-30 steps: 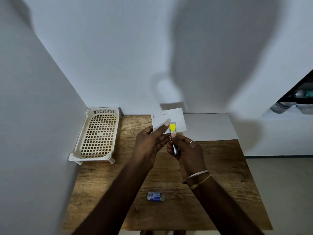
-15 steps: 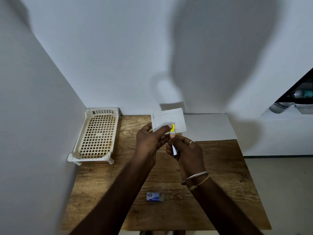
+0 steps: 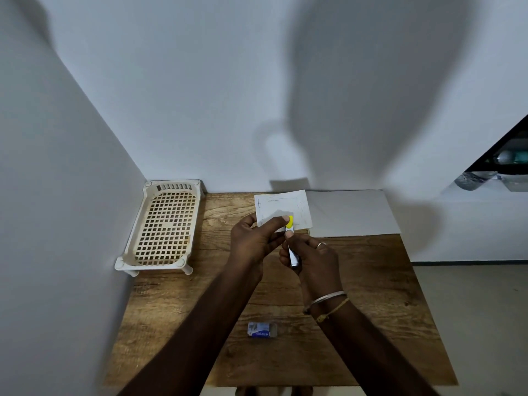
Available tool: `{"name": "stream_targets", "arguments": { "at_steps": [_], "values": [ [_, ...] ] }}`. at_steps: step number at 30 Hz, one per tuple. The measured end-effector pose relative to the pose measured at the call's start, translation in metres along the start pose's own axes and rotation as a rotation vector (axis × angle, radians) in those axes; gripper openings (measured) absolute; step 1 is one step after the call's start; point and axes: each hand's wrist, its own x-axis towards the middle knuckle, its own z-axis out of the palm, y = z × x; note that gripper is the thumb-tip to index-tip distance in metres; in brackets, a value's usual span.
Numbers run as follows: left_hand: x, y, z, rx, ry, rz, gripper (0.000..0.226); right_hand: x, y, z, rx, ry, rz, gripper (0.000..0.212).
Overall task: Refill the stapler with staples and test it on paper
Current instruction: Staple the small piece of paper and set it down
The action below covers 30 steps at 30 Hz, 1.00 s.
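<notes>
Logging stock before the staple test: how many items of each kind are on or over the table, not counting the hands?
Paper sheets: 2, one held up, one lying flat at the back
Stapler: 1
Staple box: 1
Basket: 1
Total: 5

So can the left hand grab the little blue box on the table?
Probably yes, once free: the blue box lies uncovered near the left hand, but its fingers now pinch the paper.

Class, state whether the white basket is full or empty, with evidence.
Empty: nothing lies in the basket; the wooden table shows through its lattice floor.
</notes>
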Motion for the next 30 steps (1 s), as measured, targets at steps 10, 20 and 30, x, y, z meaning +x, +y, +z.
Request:
{"name": "stream_targets", "arguments": {
  "at_steps": [10, 20, 30],
  "values": [
    [-0.002, 0.003, 0.003, 0.007, -0.005, 0.009, 0.038, -0.003, -0.005, -0.002, 0.020, -0.006, -0.006, 0.014],
    [-0.003, 0.009, 0.004, -0.013, -0.045, -0.009, 0.037, -0.002, -0.010, 0.001, 0.031, -0.008, -0.024, 0.014],
    [0.001, 0.021, 0.008, -0.065, -0.038, -0.046, 0.020, 0.001, -0.015, 0.005, 0.113, -0.051, -0.028, 0.039]
  ]
}}
